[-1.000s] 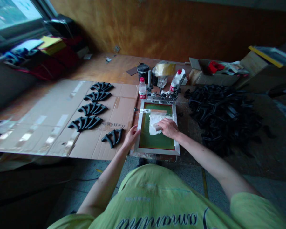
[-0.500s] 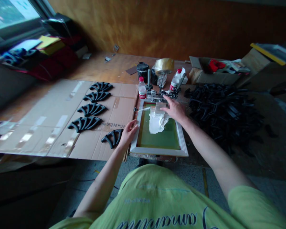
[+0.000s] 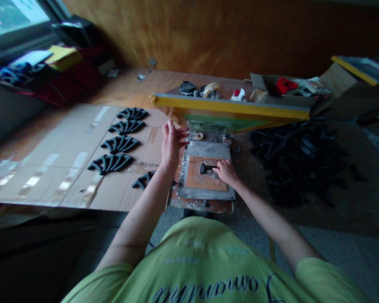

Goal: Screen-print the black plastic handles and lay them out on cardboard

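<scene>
My right hand [image 3: 226, 171] is closed on the end of a black plastic handle-shaped part [image 3: 208, 168]. That part rests on a brown board [image 3: 194, 181] fixed on a grey metal plate [image 3: 189, 194]. The screen printing frame [image 3: 233, 105] is tilted up behind the plate, its yellow-taped edge towards me. Just below its left side is my left hand [image 3: 172, 143], fingers apart and pointing right, with nothing visible in them. A roll of tape [image 3: 198, 136] lies at the plate's far end.
Several rows of black parts [image 3: 118, 163] lie fanned on flattened cardboard [image 3: 60, 168] to the left. A large heap of the same black parts [image 3: 297, 155] sits at right. Behind stand a dark tub [image 3: 187, 87], a red-capped bottle [image 3: 236, 93] and an open carton [image 3: 271, 90].
The screen frame has swung up from lying flat, uncovering the plate and board. My left hand has risen; my right hand has come down from the squeegee area onto the black part.
</scene>
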Tool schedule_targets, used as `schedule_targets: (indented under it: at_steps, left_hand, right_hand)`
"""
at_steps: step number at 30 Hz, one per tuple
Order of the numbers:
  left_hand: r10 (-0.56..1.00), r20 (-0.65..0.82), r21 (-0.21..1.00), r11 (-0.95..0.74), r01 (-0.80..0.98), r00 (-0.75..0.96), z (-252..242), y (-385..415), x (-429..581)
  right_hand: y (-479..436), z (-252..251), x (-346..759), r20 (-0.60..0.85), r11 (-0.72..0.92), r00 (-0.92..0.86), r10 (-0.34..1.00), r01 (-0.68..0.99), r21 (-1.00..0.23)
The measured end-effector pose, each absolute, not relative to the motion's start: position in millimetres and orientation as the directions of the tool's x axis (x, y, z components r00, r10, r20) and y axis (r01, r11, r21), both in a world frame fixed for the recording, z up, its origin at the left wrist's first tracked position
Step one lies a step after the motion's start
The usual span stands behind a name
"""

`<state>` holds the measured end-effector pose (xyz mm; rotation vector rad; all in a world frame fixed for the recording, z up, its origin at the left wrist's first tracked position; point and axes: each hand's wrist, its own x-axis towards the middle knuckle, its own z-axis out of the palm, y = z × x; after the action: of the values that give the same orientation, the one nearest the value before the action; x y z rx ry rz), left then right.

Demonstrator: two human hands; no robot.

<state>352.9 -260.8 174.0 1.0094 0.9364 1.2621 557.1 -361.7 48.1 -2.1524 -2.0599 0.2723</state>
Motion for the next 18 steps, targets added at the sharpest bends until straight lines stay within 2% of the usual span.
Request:
schedule_targets:
  at_steps: [2,4,5,8,10,11,13,15,17,18]
  left_hand:
    - [0.966,-0.198,0.946,0.233,-0.228,0.163,147,-293,356]
    - [0.780,-0.489,0.841,0.541,-0.027,0.389,117,-331,359]
    - [0.700,-0.569,0.779,0.627,0.009,0.431,104,-348,360]
    - [0.670,-0.615,0.694,0.710,-0.117,0.416,80,-376,357]
    - [0.723,-0.606,0.706,0.681,-0.196,0.331,74,-370,344]
    - [0.758,-0.595,0.735,0.648,-0.201,0.267,71,-363,333]
    - [0.836,-0.542,0.823,0.548,-0.151,0.084,62,-344,300]
    - [0.857,-0.478,0.876,0.482,-0.032,-0.189,47,-329,257]
    - [0.789,-0.460,0.836,0.540,0.102,-0.407,28,-323,211]
    - [0.771,-0.440,0.787,0.578,0.217,-0.460,19,-324,191]
  right_hand:
    - [-362,55,547,-0.078,-0.140,0.122,0.989,0.951,-0.277]
    - [-367,63,531,-0.056,-0.193,0.185,0.981,0.918,-0.345]
    - [-371,66,521,-0.020,-0.171,0.177,0.984,0.908,-0.382]
    - [-385,72,494,0.113,0.117,-0.073,0.991,0.882,-0.457]
    - [-391,73,499,0.161,0.286,-0.238,0.958,0.843,-0.455]
    - [-393,72,513,0.159,0.292,-0.247,0.956,0.850,-0.438]
    - [-397,71,561,0.107,0.130,-0.097,0.990,0.917,-0.377]
    - [-403,68,628,0.024,-0.185,0.200,0.980,0.943,-0.277]
    - [-412,64,696,-0.048,-0.467,0.469,0.882,0.855,-0.228]
    - [-418,60,724,-0.056,-0.506,0.507,0.860,0.835,-0.217]
